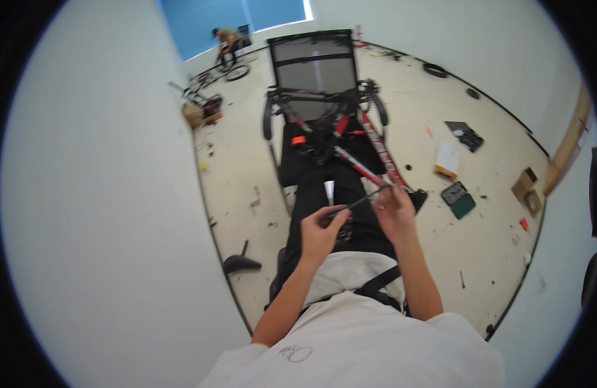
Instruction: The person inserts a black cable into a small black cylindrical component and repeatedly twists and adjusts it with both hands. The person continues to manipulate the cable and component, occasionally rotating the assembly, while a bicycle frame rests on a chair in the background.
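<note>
From my seat far away, I look down at two hands and a thin dark rod (pixel 360 202) that runs between them, above the lap. The left hand (pixel 319 234) is closed on the near end, with thumb and fingers pinched around it. The right hand (pixel 397 216) is a little way off, with its fingertips up at the far end; I cannot tell if they squeeze it or just touch it. The rod looks stiff and light to me, so a soft pinch should do. It is thin and may be smooth, so it could roll or slip; I would hold it near both ends. Just past the right hand is a red, white and black bike frame (pixel 376 139), lying on a black office chair (pixel 314 68) that has a mesh back. The frame looks hard and strong, not too heavy for its size, but it is a clumsy shape that could tip. I would grab it by a fat, bare tube, away from the dark parts bunched in the middle. A black bike saddle (pixel 241 264) lies on the floor to the left.
</note>
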The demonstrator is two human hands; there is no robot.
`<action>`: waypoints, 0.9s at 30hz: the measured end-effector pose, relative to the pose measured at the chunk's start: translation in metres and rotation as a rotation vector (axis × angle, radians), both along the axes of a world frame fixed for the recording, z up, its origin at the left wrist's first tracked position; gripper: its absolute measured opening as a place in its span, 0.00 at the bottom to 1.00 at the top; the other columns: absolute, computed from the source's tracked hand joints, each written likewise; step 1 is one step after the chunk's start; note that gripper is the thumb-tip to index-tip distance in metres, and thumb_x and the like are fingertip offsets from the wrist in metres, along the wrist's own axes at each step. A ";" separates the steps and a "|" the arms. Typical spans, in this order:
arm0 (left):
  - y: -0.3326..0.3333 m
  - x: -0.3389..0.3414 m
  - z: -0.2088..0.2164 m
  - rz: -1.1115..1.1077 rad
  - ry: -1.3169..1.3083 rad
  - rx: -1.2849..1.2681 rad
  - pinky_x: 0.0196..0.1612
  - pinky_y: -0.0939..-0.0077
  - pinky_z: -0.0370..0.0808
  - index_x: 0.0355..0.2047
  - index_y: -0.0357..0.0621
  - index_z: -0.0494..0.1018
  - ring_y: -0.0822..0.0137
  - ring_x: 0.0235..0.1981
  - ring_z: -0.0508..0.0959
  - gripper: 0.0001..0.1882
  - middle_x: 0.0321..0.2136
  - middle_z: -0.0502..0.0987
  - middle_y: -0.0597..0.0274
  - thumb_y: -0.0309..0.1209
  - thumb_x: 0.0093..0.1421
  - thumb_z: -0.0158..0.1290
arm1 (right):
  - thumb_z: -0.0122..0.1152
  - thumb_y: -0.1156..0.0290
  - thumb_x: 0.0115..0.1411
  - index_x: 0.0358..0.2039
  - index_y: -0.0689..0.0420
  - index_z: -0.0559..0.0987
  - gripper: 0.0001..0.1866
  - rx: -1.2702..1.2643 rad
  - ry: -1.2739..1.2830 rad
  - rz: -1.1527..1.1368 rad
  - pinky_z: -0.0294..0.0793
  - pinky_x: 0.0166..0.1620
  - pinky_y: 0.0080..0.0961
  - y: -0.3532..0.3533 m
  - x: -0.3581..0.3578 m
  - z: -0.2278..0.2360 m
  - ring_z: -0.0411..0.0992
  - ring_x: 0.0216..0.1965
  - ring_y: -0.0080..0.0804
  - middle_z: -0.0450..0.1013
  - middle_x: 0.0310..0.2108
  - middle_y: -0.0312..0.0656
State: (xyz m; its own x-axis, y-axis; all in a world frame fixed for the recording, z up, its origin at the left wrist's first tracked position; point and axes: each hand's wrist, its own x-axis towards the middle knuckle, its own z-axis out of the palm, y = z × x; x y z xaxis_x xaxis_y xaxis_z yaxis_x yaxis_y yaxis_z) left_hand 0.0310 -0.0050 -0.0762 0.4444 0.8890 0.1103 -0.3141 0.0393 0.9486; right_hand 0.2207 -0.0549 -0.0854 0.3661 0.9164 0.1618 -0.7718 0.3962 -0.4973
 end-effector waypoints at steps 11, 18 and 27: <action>-0.004 -0.005 0.008 -0.033 -0.037 -0.073 0.31 0.78 0.81 0.42 0.32 0.77 0.71 0.34 0.81 0.12 0.33 0.81 0.57 0.28 0.61 0.58 | 0.51 0.62 0.69 0.42 0.55 0.75 0.10 -0.040 0.149 -0.028 0.70 0.36 0.18 0.008 -0.011 0.009 0.70 0.31 0.20 0.75 0.34 0.38; -0.001 -0.009 0.017 -0.001 -0.012 -0.079 0.29 0.78 0.81 0.40 0.32 0.78 0.71 0.33 0.81 0.12 0.32 0.81 0.56 0.30 0.61 0.58 | 0.58 0.67 0.65 0.46 0.55 0.74 0.12 -0.156 -0.008 -0.102 0.75 0.44 0.21 0.003 -0.019 0.020 0.72 0.34 0.19 0.76 0.44 0.40; 0.000 -0.007 0.010 -0.001 0.002 -0.056 0.30 0.73 0.82 0.41 0.33 0.77 0.68 0.34 0.82 0.12 0.34 0.81 0.55 0.29 0.61 0.56 | 0.52 0.63 0.68 0.52 0.53 0.73 0.14 -0.136 -0.010 0.031 0.67 0.30 0.16 -0.004 -0.014 0.033 0.62 0.25 0.16 0.71 0.33 0.32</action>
State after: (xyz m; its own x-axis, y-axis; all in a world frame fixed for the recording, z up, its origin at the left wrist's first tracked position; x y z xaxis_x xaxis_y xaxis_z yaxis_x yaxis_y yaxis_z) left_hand 0.0245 -0.0052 -0.0661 0.4451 0.8935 0.0598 -0.3126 0.0924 0.9454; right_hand 0.2066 -0.0590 -0.0520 0.3364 0.9409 0.0388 -0.7773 0.3006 -0.5527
